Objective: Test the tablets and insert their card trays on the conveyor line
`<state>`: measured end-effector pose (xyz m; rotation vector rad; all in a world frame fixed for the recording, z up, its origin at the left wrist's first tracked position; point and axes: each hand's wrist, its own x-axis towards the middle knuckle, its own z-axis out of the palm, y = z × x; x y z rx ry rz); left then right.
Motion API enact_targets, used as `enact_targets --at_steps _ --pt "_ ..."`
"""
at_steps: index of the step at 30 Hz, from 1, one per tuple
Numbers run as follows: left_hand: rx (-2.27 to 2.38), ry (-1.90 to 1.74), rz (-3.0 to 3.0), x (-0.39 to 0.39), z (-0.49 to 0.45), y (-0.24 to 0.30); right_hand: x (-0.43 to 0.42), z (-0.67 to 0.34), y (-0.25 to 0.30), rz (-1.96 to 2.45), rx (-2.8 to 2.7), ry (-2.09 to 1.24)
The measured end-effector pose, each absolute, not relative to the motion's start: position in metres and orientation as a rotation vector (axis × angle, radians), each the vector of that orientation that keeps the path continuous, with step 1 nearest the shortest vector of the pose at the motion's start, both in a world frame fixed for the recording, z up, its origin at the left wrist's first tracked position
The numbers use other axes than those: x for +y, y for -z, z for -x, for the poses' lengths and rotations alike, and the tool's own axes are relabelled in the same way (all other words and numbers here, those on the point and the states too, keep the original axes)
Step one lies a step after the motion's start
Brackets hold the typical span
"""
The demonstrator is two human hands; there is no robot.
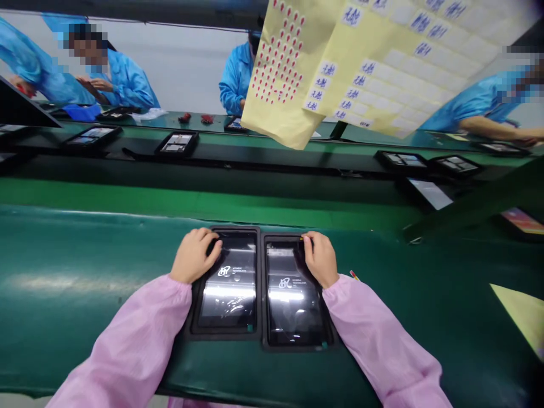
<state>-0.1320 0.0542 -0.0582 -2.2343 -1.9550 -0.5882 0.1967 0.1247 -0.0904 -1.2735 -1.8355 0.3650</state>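
Resting on a wide, shiny green belt, the left hand comes out of a soft pink sleeve. It is half open, with bent fingers lying over the top edge of a flat black tablet. You cannot tell if it has a firm hold. This tablet sits in a black tray in the middle of the near belt. Just beside it, a second flat black tablet sits in a second black tray. The right hand is half open too, and lies on the top right corner of that tablet. You cannot tell if it grips anything, but a tiny yellow bit shows at its fingertips. Its pink sleeve runs to the near right, and a thin red and yellow stick lies just beside it.

On a far green belt, from left to right, are a blue cloth, two small red heaps, and black trays. Three people in blue coats work there. A big pale yellow sheet with red marks and white labels hangs at the far right.
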Motion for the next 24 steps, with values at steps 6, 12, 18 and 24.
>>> enact_targets --at_steps 6,12,18,24 --pt "-1.829 0.428 2.421 0.084 0.120 0.069 0.134 -0.173 0.086 1.280 -2.098 -0.224" --pt "-1.957 0.505 2.536 0.084 0.129 0.064 0.138 -0.178 0.086 1.317 -2.141 -0.208" --pt "-1.993 0.728 2.520 0.104 0.138 0.030 0.149 -0.183 0.055 1.288 -2.104 -0.279" --pt "-2.210 0.672 2.442 0.142 0.148 0.051 0.187 -0.173 0.060 1.366 -1.964 -0.323"
